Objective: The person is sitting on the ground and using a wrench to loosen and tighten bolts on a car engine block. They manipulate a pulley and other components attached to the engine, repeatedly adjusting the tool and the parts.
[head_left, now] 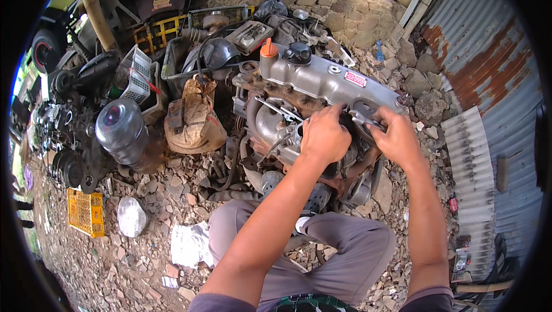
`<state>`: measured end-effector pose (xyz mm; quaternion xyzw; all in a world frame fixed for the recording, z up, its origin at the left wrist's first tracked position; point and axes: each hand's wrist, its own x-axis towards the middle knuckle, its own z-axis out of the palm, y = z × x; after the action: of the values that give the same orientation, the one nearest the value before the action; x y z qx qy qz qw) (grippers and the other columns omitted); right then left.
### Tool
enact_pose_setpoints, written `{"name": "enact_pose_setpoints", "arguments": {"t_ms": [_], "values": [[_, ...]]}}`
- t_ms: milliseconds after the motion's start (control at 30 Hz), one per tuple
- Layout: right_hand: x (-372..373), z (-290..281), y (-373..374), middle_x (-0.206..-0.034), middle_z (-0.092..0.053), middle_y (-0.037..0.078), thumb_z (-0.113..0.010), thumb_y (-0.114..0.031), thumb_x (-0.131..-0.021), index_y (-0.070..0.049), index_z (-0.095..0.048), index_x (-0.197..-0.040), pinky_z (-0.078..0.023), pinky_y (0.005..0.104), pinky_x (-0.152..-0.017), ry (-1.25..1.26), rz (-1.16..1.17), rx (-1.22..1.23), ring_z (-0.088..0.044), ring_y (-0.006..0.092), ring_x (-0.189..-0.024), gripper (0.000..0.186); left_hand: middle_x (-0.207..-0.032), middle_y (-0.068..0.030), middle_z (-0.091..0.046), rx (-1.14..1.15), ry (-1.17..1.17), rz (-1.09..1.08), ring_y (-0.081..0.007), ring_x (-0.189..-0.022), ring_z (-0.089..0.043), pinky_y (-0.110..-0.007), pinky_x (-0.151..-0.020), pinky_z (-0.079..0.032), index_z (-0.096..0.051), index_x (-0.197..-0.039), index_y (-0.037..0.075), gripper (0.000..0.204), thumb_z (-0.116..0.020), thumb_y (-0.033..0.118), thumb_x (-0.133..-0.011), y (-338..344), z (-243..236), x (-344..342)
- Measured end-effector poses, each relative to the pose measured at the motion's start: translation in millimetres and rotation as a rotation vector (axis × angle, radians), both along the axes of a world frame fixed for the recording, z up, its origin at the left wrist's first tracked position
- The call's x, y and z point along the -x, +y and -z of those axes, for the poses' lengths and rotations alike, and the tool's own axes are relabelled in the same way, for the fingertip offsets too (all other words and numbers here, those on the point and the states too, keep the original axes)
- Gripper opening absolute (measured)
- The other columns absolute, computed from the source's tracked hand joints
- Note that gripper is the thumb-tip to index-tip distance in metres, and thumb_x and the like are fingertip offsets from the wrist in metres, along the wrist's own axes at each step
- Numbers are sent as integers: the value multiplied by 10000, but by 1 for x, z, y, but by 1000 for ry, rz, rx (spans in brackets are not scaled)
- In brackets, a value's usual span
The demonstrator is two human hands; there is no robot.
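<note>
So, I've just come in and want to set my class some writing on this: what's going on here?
A person is working bare-handed at an engine on rubble-strewn ground. The right hand appears to pinch a grey metal part beside the silver cover. The left hand reaches in at the engine's near side; its fingertips are hidden. A shiny wrench-like tool lies to its left, with a brown sack further left.

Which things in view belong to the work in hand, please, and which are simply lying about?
In use, as it seems:
engine with a silver top cover
left hand, at the engine
right hand, pinching a grey metal piece, kind unclear

Lying about, apparently:
clear plastic jug
brown paper sack
yellow crate
white basket
</note>
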<state>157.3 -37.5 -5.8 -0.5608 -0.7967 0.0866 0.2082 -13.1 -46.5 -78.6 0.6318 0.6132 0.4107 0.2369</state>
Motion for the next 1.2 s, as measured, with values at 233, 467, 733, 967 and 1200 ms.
{"name": "enact_pose_setpoints", "arguments": {"t_ms": [233,467,733,967,1200], "values": [[5,-46,5,-848,-670,281,-656,-171,-800,3,-730,-936,-521,489,-756,-110,-7,34,-669,442,-845,233,-1343,-174,-581,-88,17,27,-361,-1261,-522,-453,-1052,-420,-564,-1346,74,527,-554,90,-820,-1,1,-2],[9,-32,13,-818,-673,281,-671,-174,-777,29,-719,-936,-529,464,-760,-114,-35,50,-695,400,-801,263,-1382,-67,-572,-254,263,241,-309,-1313,-472,-499,-1077,-357,-602,-1315,147,475,-569,144,-841,-1,-2,-1],[-25,1,-8,-984,-718,230,-733,-226,-855,-8,-696,-1127,-531,424,-826,186,-27,249,-703,364,-916,352,-1376,-10,-592,-237,295,246,-283,-1282,-501,-458,-1061,-382,-633,-1278,187,442,-585,156,-840,1,-1,-2],[-54,26,-27,-994,-720,184,-726,-252,-893,25,-655,-1173,-526,385,-830,484,111,176,-691,268,-911,401,-1362,-23,-601,-227,256,245,-275,-1260,-530,-441,-1053,-404,-658,-1227,177,394,-582,135,-843,-3,-5,1],[-45,54,-13,-860,-672,118,-660,-337,-936,52,-668,-1105,-479,343,-675,928,428,368,-611,184,-750,425,-1355,-34,-606,-249,258,264,-283,-1263,-531,-446,-1073,-398,-660,-1234,180,397,-587,135,-846,-1,-5,1]]}}
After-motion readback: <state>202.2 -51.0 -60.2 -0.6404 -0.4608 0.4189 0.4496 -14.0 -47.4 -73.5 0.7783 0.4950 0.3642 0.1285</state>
